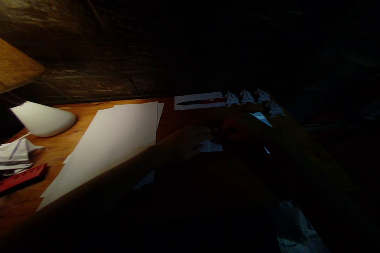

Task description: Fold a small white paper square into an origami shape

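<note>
Jutting in at the left edge of the frame, a tan lampshade [19, 67] hangs above a white lamp base [44, 119] on a wooden table [82, 124]. Below the base, at the far left, sits a creased, folded white paper [16, 154], with a red bar marked by dark notches [25, 177] just beside it in the lower left. Next comes a loose stack of white paper sheets [115, 134], edges uneven, brightly lit. The left forearm crosses its lower part from the lower left corner, and a small pale paper piece [145, 180] shows below the forearm. Near the centre, the left hand [187, 142] lies with fingers extended close together over a small folded paper [212, 147]; whether they pinch it I cannot tell. Above, a knife [202, 102] with dark blade and red handle lies on a white paper strip [190, 97], its tip to the left. Right of centre, the right hand [237, 126] is nearly lost in shadow near the folded paper; its grip cannot be made out. Behind it, four folded paper figures [246, 96] cluster at the table's far right corner, with a bluish-lit paper strip [261, 118] nearer.
</note>
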Demonstrator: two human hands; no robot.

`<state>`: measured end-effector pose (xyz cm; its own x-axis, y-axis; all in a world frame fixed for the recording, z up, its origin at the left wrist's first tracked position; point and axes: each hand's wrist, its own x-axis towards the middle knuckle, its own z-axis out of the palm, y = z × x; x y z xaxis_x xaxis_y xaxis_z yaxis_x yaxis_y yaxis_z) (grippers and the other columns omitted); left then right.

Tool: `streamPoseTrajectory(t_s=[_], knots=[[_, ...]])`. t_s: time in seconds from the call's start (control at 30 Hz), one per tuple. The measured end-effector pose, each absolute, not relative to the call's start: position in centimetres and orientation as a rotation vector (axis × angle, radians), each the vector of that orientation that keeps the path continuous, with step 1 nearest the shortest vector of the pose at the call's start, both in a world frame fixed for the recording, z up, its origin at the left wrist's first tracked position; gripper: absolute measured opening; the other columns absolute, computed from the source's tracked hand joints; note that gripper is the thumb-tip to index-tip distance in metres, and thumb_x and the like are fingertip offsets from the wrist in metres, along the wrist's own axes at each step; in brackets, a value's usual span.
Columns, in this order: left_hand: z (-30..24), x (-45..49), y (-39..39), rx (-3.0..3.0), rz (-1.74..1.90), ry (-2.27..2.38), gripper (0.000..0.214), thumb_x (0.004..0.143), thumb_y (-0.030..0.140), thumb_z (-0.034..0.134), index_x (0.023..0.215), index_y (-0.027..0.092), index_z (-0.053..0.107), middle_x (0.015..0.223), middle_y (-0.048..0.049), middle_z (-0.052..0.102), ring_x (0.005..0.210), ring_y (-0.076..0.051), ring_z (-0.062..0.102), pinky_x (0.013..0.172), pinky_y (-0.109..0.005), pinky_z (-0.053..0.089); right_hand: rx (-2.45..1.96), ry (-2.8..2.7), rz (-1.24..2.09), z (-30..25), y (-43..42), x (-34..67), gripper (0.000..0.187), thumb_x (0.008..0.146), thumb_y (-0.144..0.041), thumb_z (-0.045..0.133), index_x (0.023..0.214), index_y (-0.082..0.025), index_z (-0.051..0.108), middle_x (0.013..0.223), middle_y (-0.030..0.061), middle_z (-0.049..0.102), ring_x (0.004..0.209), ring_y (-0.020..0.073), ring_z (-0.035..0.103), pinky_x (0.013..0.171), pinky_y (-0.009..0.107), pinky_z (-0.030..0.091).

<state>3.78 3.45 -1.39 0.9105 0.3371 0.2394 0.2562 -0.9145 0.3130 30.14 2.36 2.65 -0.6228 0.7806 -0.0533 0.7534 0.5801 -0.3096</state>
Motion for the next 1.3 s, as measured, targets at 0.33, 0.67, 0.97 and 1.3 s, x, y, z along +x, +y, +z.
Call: streamPoseTrajectory(t_s=[0.33,0.67,0.97,1.3], knots=[[-1.5,3.8,3.5,2.916,0.373,0.472,0.031,0.095,0.016,0.05,0.125,0.019,0.061,0.13,-0.0108,0.057,0.115,-0.024,0.058,0.099,-0.037,0.049,-1.462,-2.787,0.347,3.7,1.5,29.3,0.03,0.082,-0.02,0.055,0.097,-0.028,0.08,0.098,0.0004,0.077,0.08,0.0172,0.066,0.062,0.026,0.035],[-1.7,3.7,3.6,2.942,0.408,0.441,0.03,0.095,0.015,0.049,0.122,0.017,0.063,0.129,-0.0119,0.058,0.116,-0.026,0.058,0.098,-0.039,0.05,-1.817,-2.592,0.498,2.9,2.0,29.8,0.035,0.079,-0.024,0.056,0.101,-0.037,0.08,0.101,-0.0022,0.079,0.077,0.0203,0.068,0.053,0.026,0.036],[-1.5,3.8,3.7,2.88,0.399,0.449,0.037,0.092,0.015,0.053,0.127,0.023,0.06,0.134,-0.0093,0.058,0.12,-0.026,0.057,0.102,-0.043,0.049,-1.495,-2.742,0.406,2.9,2.0,30.2,0.036,0.081,-0.019,0.054,0.1,-0.035,0.081,0.089,-0.0023,0.079,0.07,0.0169,0.067,0.057,0.026,0.036],[-1.5,3.8,3.7,2.903,0.391,0.451,0.037,0.094,0.016,0.051,0.129,0.021,0.06,0.134,-0.0102,0.058,0.121,-0.027,0.057,0.103,-0.045,0.048,-1.441,-2.456,0.242,1.9,2.3,29.7,0.025,0.088,-0.03,0.059,0.105,-0.03,0.078,0.104,0.0005,0.077,0.087,0.0204,0.068,0.07,0.028,0.043]])
